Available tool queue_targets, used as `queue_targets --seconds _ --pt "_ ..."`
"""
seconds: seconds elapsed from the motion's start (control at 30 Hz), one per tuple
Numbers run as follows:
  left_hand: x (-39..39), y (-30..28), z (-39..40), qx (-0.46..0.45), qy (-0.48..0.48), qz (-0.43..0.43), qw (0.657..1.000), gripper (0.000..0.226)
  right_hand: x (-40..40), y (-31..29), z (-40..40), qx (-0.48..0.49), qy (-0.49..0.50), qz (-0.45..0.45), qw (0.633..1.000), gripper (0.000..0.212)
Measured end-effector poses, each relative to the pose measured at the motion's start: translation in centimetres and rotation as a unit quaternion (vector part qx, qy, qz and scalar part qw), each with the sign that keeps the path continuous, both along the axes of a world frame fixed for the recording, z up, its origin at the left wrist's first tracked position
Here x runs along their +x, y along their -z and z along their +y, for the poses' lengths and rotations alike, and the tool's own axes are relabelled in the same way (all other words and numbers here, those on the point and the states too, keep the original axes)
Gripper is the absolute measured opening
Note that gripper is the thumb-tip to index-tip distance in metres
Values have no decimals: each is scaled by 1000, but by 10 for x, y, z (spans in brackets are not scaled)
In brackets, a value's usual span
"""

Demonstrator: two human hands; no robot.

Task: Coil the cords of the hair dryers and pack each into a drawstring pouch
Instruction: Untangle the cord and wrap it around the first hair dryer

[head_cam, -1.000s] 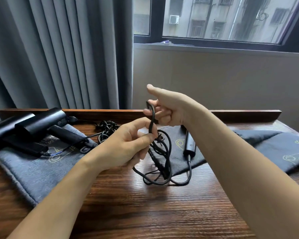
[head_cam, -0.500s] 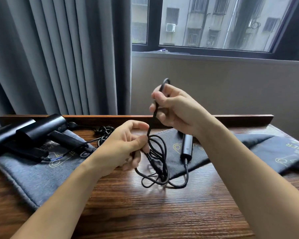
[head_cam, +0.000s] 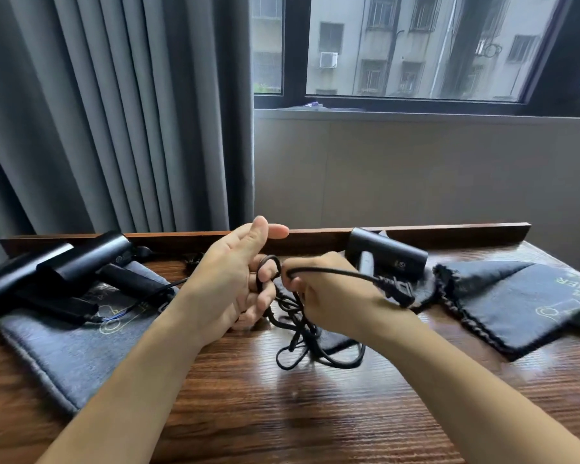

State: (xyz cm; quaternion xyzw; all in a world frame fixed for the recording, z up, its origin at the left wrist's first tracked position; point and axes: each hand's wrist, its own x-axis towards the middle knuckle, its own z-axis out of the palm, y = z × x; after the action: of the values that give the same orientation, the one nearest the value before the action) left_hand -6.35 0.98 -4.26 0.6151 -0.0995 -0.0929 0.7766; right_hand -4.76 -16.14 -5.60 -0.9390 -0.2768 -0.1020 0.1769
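left hand (head_cam: 230,279) lower fingers hook cord loops (head_cam: 293,313), thumb and forefinger extended; right hand (head_cam: 329,296) pinches cord near plug (head_cam: 399,291).

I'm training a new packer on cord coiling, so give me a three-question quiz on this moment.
1. True or false: the plug lies flat on the table.
2. Which hand has cord looped round its fingers? A) left hand B) right hand
3. Fill in: the hair dryers at far left rest on a grey ____.

Key: 1 false, it is held up past the right hand, off the table; 2 A; 3 pouch.
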Motion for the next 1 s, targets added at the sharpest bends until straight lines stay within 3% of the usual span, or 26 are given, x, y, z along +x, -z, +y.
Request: queue_targets --seconds 0.17,0.23,0.3,0.4,0.47,0.57,0.63,0.67,0.73,0.77,0.8,0.87,1.0 --pt "-5 1 5 30 64 -43 997 45 -7 -6 20 -201 65 34 977 11" --pt "-12 1 5 115 92 -113 983 46 -5 -9 21 -191 22 97 976 19" --pt "-18 0 0 217 55 -192 955 34 -2 -13 22 -182 -30 170 968 32" --pt "-15 5 -3 227 -14 -219 949 14 0 -7 21 -156 -24 172 972 23" --pt "-9 10 1 228 -47 -213 949 6 5 5 10 -51 -19 184 981 5" --pt "0 17 11 300 -85 -229 922 18 7 11 -16 157 -56 216 962 23" --pt "2 20 16 328 -101 -232 910 20 7 13 -27 273 -56 209 937 19" --pt "4 22 19 335 -108 -229 908 20 8 14 -30 331 -50 218 917 19" --pt "6 26 21 345 -123 -229 902 20 6 13 -31 439 -51 329 835 28" --pt "8 28 21 342 -132 -227 902 21 2 12 -32 455 -66 393 796 33" --pt "9 30 21 331 -142 -221 906 21 -3 10 -33 444 -88 422 785 33" --pt "10 32 20 302 -155 -205 918 21 -13 11 -32 425 -113 384 812 22" --pt "4 26 14 262 -140 -212 931 13 -18 16 -27 468 -50 261 843 8"
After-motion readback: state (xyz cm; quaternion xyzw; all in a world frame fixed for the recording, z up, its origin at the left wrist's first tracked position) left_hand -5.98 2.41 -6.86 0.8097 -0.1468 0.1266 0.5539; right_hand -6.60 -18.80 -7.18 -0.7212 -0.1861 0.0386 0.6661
